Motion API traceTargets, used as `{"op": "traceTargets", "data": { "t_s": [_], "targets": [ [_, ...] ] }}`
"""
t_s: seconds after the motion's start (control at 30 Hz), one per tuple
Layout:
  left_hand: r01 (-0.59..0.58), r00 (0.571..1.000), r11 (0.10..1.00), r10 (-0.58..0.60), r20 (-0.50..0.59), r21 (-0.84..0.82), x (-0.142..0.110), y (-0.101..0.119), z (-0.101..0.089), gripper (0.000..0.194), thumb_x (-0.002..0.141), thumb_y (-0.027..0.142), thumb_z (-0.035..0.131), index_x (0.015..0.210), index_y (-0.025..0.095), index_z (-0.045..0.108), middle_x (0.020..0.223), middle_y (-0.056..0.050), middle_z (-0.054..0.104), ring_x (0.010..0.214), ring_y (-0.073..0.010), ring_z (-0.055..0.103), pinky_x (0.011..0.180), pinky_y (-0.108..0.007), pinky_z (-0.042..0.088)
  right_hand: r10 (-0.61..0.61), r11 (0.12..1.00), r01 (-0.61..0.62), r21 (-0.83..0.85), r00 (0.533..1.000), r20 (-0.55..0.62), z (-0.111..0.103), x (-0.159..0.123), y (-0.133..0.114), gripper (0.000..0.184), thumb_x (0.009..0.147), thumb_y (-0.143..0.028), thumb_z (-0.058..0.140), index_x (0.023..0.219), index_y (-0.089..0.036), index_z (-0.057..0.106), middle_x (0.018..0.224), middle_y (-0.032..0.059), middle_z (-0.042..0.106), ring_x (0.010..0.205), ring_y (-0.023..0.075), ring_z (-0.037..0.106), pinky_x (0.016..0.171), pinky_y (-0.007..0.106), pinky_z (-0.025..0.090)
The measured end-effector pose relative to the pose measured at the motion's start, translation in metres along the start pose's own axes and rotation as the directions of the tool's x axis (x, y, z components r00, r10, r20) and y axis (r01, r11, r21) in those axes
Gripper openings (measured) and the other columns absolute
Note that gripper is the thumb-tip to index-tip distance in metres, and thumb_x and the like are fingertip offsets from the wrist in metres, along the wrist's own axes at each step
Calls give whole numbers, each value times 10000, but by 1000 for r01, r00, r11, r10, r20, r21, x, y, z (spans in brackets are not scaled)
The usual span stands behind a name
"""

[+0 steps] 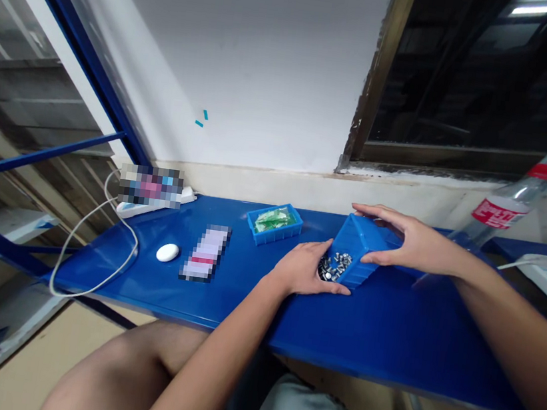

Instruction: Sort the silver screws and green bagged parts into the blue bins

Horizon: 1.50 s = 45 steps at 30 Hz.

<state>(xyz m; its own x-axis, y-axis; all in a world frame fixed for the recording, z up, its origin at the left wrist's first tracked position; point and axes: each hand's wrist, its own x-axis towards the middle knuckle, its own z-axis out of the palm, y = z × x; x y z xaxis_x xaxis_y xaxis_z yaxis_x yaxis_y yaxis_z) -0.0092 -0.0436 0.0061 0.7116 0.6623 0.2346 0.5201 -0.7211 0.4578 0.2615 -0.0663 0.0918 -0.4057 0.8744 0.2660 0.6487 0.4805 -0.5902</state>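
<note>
A small blue plastic bin (361, 246) is tipped on its side on the blue table (388, 328), its mouth facing left. Several small silvery metal parts (334, 267) lie at the bin's mouth. My right hand (412, 242) lies over the top and back of the bin, fingers curved round it. My left hand (303, 268) is cupped at the bin's mouth against the metal parts, its fingers curled round the rim; whether it holds any parts is hidden.
A second blue bin (274, 223) with green pieces sits left of centre at the back. A white oval object (167, 252), a flat blurred item (205, 252) and a white power strip with cable (152, 206) lie to the left. A clear bottle (507, 209) stands at the right.
</note>
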Motion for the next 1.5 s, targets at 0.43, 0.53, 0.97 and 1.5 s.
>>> {"op": "traceTargets", "data": {
  "t_s": [0.43, 0.53, 0.97, 1.5],
  "targets": [
    [-10, 1000, 1000, 11, 29, -8, 2, -4, 4, 1277, 697, 846, 729, 1663, 171, 236, 1645, -209, 410, 1504, -409, 426, 1217, -542, 363, 148, 943, -99, 319, 980, -134, 49, -17, 21, 989, 829, -680, 736, 1643, -345, 286, 1687, 102, 379, 1510, 384, 419, 1190, 563, 440],
    [-26, 999, 999, 27, 19, -24, 2, -3, 3, 1251, 704, 824, 745, 1660, 193, 243, 1631, -199, 438, 1484, -409, 453, 1201, -543, 381, 115, 970, -83, 227, 985, -131, 47, -14, 17, 988, 831, -663, 741, 1650, -347, 289, 1680, 80, 397, 1492, 391, 444, 1183, 567, 453],
    [-31, 998, 999, 30, -61, -13, 2, 1, 4, 1048, 654, 845, 764, 1435, 190, 522, 1343, -165, 683, 1241, -410, 648, 1084, -492, 481, 65, 993, -75, -89, 991, -113, 41, 8, -19, 1053, 795, -662, 771, 1669, -325, 292, 1672, 82, 404, 1491, 418, 436, 1219, 604, 407],
    [-92, 994, 990, 84, -74, -111, 2, 1, 0, 869, 672, 703, 859, 1388, 266, 631, 1464, -81, 645, 1393, -348, 566, 1224, -459, 401, -21, 966, -2, -260, 996, -88, 53, 22, -32, 1127, 782, -740, 738, 1687, -287, 242, 1649, 103, 439, 1482, 403, 456, 1215, 587, 422]
  ]
}}
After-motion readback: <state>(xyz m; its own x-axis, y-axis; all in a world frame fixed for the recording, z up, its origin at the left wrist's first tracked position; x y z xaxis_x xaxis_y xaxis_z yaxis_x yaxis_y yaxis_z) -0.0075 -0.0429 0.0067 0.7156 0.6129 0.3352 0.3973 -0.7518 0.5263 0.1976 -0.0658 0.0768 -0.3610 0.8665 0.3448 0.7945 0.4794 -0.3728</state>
